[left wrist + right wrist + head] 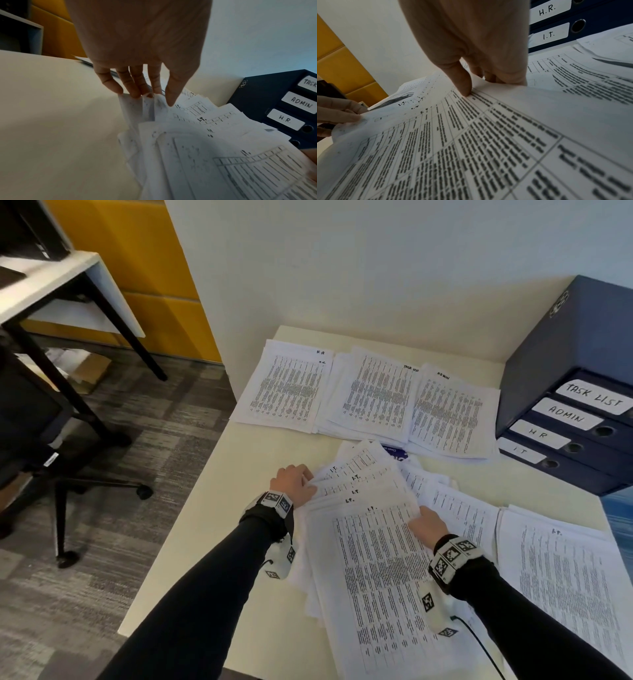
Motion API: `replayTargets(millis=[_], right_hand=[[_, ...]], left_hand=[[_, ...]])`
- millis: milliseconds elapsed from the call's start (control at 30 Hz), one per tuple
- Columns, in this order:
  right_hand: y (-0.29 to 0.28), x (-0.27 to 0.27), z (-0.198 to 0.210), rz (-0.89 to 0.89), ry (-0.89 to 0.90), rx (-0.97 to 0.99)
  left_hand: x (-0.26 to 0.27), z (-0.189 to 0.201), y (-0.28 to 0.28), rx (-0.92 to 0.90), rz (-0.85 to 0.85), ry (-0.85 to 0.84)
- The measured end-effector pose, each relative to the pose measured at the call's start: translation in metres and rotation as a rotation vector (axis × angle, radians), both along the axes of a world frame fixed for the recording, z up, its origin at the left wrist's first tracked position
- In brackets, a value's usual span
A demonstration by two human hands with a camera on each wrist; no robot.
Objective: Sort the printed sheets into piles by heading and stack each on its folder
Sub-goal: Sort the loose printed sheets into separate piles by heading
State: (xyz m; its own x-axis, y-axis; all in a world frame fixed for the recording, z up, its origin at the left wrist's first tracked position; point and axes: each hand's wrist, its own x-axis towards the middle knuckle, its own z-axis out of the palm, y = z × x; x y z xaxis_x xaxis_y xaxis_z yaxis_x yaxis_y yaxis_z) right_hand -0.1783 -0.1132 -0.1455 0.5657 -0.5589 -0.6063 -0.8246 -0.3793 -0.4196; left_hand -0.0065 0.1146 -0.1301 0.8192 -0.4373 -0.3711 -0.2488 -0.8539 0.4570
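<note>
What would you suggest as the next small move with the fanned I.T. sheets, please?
Probably square them up: the left hand grips the corners of the fanned white I.T. sheets and the right hand pinches their other edge, yet they lie splayed. The dark blue I.T. folder sits at the bottom of the stack.

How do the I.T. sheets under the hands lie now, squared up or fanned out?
Fanned out. The I.T. sheets overlap askew, several headings showing one behind another. The left hand pinches their far corners; the right hand grips the top sheet's edge.

A black office chair (30, 419) stands on grey carpet (164, 440) beside a desk (51, 282); yellow wall panels (144, 268) behind.
</note>
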Motion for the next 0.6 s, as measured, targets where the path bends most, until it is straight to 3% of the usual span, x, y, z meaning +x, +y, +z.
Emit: replayTargets(millis=[133, 267, 333, 433, 600], right_hand=[[-0.001, -0.001, -0.001, 0.027, -0.011, 0.003], [0.000, 0.000, 0.003, 0.037, -0.022, 0.002], [-0.001, -0.001, 0.002, 0.021, -0.068, -0.047], [-0.003, -0.005, 0.008, 0.079, -0.152, -0.170], [-0.007, -0.005, 0.015, 0.000, -0.277, -0.036]], left_hand=[[-0.003, 0.003, 0.001, -0.052, 0.017, 0.077], [-0.015, 0.009, -0.001, -0.059, -0.135, 0.087], [-0.024, 0.010, -0.001, -0.148, -0.160, 0.120], [-0.029, 0.011, 0.002, -0.311, -0.109, 0.171], [-0.019, 0.013, 0.010, -0.331, -0.052, 0.209]])
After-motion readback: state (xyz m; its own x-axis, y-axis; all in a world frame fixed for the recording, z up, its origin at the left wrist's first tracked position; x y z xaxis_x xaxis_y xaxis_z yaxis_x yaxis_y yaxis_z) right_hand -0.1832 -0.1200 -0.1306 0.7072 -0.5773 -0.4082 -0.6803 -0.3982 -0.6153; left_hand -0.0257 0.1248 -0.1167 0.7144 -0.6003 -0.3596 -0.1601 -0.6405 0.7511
